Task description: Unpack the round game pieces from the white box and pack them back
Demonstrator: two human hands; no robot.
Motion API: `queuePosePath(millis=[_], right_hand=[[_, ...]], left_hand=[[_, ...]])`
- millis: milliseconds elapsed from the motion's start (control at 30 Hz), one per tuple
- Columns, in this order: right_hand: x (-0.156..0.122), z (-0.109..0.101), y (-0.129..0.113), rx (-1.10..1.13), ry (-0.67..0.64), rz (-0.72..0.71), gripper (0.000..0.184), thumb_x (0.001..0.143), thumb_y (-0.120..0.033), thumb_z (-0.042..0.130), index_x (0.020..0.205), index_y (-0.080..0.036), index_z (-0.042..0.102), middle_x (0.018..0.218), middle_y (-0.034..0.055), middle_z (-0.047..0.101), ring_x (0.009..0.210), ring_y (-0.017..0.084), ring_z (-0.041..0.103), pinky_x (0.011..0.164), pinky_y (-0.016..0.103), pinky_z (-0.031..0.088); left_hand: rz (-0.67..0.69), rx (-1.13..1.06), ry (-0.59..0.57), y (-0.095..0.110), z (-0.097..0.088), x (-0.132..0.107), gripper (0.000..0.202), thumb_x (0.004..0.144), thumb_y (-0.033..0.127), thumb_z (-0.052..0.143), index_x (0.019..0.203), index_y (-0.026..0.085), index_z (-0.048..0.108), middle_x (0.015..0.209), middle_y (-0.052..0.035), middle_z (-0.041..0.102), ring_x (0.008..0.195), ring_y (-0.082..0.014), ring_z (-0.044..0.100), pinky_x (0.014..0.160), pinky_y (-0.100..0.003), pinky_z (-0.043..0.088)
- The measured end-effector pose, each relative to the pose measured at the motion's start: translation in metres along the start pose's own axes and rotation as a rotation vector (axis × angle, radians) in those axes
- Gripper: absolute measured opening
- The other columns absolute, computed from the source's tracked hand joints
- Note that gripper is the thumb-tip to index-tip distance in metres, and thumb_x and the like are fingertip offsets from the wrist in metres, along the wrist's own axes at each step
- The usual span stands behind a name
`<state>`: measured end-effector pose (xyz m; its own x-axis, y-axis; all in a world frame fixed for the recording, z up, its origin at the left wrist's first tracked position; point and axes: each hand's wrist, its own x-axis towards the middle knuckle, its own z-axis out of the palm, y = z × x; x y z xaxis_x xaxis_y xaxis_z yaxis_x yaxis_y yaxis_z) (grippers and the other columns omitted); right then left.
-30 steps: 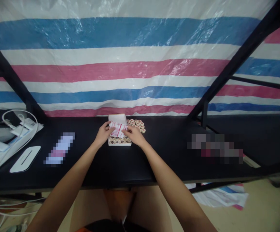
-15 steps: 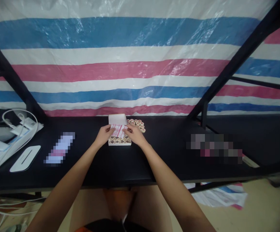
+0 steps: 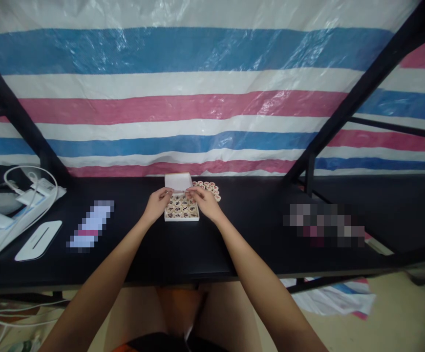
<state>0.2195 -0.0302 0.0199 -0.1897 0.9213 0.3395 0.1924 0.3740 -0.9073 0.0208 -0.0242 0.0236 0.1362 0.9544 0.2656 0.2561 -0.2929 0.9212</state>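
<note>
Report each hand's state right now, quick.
Left hand: closed, fingers pinching one end of the thin sheet, seen nearly edge-on.
Right hand: closed, fingers pinching the sheet's other end.

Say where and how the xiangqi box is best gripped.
Probably by its left and right walls, left hand and right hand each from its own side. The shallow white box lies flat, open-topped, holding black-marked xiangqi pieces, so keep it level; the open lid looks a poorer hold.

Round pieces (image 3: pixel 178 209) in open white box (image 3: pixel 181 219)
</note>
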Motion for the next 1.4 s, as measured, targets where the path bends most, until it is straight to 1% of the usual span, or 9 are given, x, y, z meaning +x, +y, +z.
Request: queuePosePath(millis=[133, 233, 400, 533, 700, 867, 1000, 1200, 1400], right_hand=[[0.001, -0.003, 0.001, -0.099, -0.017, -0.064, 0.034, 0.073, -0.013, 0.043, 0.094, -0.020, 0.069, 0.088, 0.0018, 0.067, 0.080, 0.015, 0.060, 0.074, 0.028, 0.047], [0.000, -0.005, 0.000, -0.142, -0.026, -0.102, 0.041, 0.067, -0.008, 0.039, 0.091, -0.020, 0.071, 0.097, 0.0021, 0.067, 0.089, 0.016, 0.059, 0.079, 0.029, 0.045], [0.000, -0.005, 0.003, -0.193, -0.033, -0.106, 0.046, 0.065, -0.005, 0.037, 0.092, -0.021, 0.071, 0.097, 0.0024, 0.067, 0.093, 0.017, 0.058, 0.084, 0.031, 0.044], [0.002, -0.005, 0.009, -0.279, -0.003, -0.168, 0.046, 0.065, -0.003, 0.039, 0.094, -0.020, 0.070, 0.102, 0.0044, 0.064, 0.095, 0.018, 0.057, 0.086, 0.033, 0.044], [0.002, -0.006, 0.011, -0.368, 0.049, -0.163, 0.038, 0.071, -0.004, 0.041, 0.092, -0.019, 0.069, 0.093, 0.0042, 0.063, 0.083, 0.016, 0.058, 0.079, 0.031, 0.045], [0.000, -0.003, 0.007, -0.447, 0.011, -0.133, 0.031, 0.075, -0.006, 0.046, 0.093, -0.018, 0.069, 0.089, 0.0051, 0.064, 0.079, 0.016, 0.056, 0.079, 0.030, 0.044], [0.000, 0.000, 0.007, -0.456, -0.001, -0.099, 0.029, 0.076, -0.006, 0.047, 0.092, -0.018, 0.069, 0.087, 0.0046, 0.065, 0.078, 0.016, 0.056, 0.077, 0.029, 0.043], [0.000, 0.001, 0.007, -0.463, -0.018, -0.110, 0.026, 0.077, -0.007, 0.049, 0.090, -0.018, 0.068, 0.085, 0.0036, 0.063, 0.078, 0.014, 0.055, 0.078, 0.028, 0.043], [0.000, 0.001, 0.006, -0.449, -0.010, -0.092, 0.024, 0.077, -0.007, 0.049, 0.090, -0.016, 0.067, 0.085, 0.0034, 0.063, 0.077, 0.014, 0.055, 0.077, 0.027, 0.043]], left_hand=[[-0.116, -0.308, -0.006, -0.001, 0.001, 0.003, 0.036, 0.076, 0.037, 0.050, 0.092, 0.011, 0.068, 0.073, -0.0062, 0.067, 0.067, -0.0171, 0.063, 0.064, -0.029, 0.050], [-0.151, -0.390, 0.025, -0.002, 0.000, 0.005, 0.039, 0.077, 0.042, 0.051, 0.089, 0.009, 0.070, 0.080, -0.0099, 0.070, 0.078, -0.0215, 0.066, 0.071, -0.032, 0.051], [-0.085, -0.217, 0.049, -0.004, 0.001, 0.004, 0.030, 0.064, 0.035, 0.070, 0.085, 0.013, 0.070, 0.085, -0.0071, 0.070, 0.079, -0.0200, 0.064, 0.072, -0.031, 0.050], [-0.032, -0.209, 0.085, -0.005, 0.002, 0.005, 0.045, 0.066, 0.031, 0.068, 0.108, 0.014, 0.062, 0.070, -0.0009, 0.066, 0.065, -0.0152, 0.062, 0.063, -0.027, 0.049], [0.012, -0.171, 0.323, -0.010, -0.013, 0.012, 0.062, 0.069, 0.026, 0.066, 0.127, 0.015, 0.046, 0.072, 0.0005, 0.066, 0.067, -0.0132, 0.062, 0.068, -0.025, 0.049], [0.063, 0.055, 0.457, -0.018, -0.031, 0.019, 0.033, 0.076, 0.030, 0.059, 0.104, 0.012, 0.061, 0.084, -0.0053, 0.068, 0.073, -0.0145, 0.062, 0.072, -0.026, 0.049], [0.137, 0.417, 0.385, -0.020, -0.033, 0.021, 0.022, 0.083, 0.028, 0.052, 0.095, 0.016, 0.066, 0.088, -0.0052, 0.069, 0.079, -0.0173, 0.062, 0.078, -0.027, 0.047], [0.345, 0.890, 0.022, -0.016, -0.031, 0.035, 0.026, 0.086, 0.018, 0.047, 0.099, 0.020, 0.069, 0.101, -0.0094, 0.069, 0.097, -0.0243, 0.059, 0.087, -0.035, 0.043], [0.420, 1.114, -0.218, -0.013, -0.021, 0.060, 0.027, 0.088, 0.022, 0.045, 0.093, 0.018, 0.071, 0.100, -0.0130, 0.068, 0.097, -0.0273, 0.058, 0.085, -0.037, 0.041]])
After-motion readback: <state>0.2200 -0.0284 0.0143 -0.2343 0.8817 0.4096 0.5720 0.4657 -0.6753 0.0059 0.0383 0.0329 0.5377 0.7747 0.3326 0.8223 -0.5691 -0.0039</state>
